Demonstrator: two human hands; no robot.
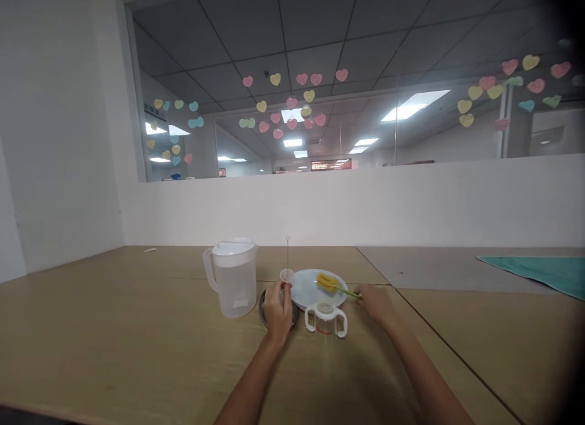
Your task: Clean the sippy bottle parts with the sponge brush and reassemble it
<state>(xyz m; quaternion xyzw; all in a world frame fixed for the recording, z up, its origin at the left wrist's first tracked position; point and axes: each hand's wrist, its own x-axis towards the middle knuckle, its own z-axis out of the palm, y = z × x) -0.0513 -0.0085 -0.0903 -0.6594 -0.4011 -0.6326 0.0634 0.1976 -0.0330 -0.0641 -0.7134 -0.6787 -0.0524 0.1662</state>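
Note:
My left hand [278,309] is closed around a small pale round piece [287,275], perhaps a bottle collar or cap. A thin wire rod [287,254] with a loop at its top stands up from that piece; its lower end is hidden. In my right hand [375,304] is the green handle of a yellow sponge brush [327,283], its head over the white plate [301,294]. A clear bottle with two white side handles [325,320] stands upright between my hands, in front of the plate. Under my left hand, partly covered, lies a dark round dish [264,315].
A translucent lidded pitcher [236,288] stands left of my left hand. A teal cloth [543,272] lies at the far right. Seams cross the wooden table [137,339]. Behind it rises a white wall [320,208] below a window with heart-shaped notes.

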